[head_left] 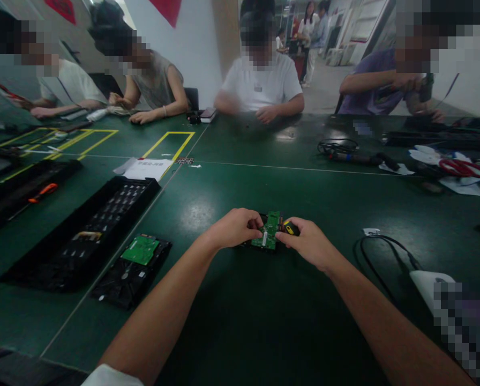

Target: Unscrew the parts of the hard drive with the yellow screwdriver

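Observation:
In the middle of the green table, a hard drive (269, 249) lies with its green circuit board (272, 225) facing up. My left hand (240, 226) is closed at the board's left edge, thumb and fingers pinching there. From the other side, my right hand (310, 240) curls around a screwdriver (291, 228) with a black and yellow handle; its shaft and tip are hidden. The right thumb touches the board's right edge. Left of my left forearm lie black hard drives (131, 273), with a green board (141, 250) showing on top.
A long black plastic housing (99, 236) lies at left, and an orange-handled screwdriver (43, 193) is beyond it. A white device (433, 281) with a black cable is at right. Cables (465, 167) lie at far right. Several people sit across the table.

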The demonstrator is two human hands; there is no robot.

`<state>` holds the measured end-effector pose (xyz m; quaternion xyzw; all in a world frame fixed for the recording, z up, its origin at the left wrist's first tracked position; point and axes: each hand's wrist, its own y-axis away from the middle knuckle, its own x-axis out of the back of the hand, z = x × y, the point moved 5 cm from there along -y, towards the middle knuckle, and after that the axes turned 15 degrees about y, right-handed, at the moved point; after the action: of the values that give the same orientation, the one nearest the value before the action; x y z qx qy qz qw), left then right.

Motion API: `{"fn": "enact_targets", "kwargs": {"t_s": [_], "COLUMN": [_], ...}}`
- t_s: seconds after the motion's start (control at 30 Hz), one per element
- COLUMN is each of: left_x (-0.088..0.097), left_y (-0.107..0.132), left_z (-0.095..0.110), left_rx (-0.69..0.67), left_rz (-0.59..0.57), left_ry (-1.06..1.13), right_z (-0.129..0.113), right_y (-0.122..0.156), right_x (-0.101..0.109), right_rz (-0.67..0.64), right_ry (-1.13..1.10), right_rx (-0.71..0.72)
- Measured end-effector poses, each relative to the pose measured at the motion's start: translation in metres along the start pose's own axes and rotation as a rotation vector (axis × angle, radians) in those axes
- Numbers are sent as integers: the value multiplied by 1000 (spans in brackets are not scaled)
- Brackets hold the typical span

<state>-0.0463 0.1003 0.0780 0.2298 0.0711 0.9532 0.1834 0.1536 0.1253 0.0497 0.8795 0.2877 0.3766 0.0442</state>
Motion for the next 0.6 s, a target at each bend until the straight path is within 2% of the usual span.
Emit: {"fn": "enact_targets", "kwargs": {"t_s": [0.27, 0.5, 0.6], "left_x": [0, -2, 4], "left_y": [-1, -2, 1], "left_z": [-1, 1, 5], "left_rx": [2, -15, -12], "left_rz": [-15, 9, 14], "left_ry": [-30, -116, -150], "right_z": [1, -6, -7], "right_y": [0, 6, 6], "right_x": [0, 1, 0], "right_rz": [12, 71, 88], "right_ry": [94, 36, 51], "right_rx": [25, 50, 65]}}
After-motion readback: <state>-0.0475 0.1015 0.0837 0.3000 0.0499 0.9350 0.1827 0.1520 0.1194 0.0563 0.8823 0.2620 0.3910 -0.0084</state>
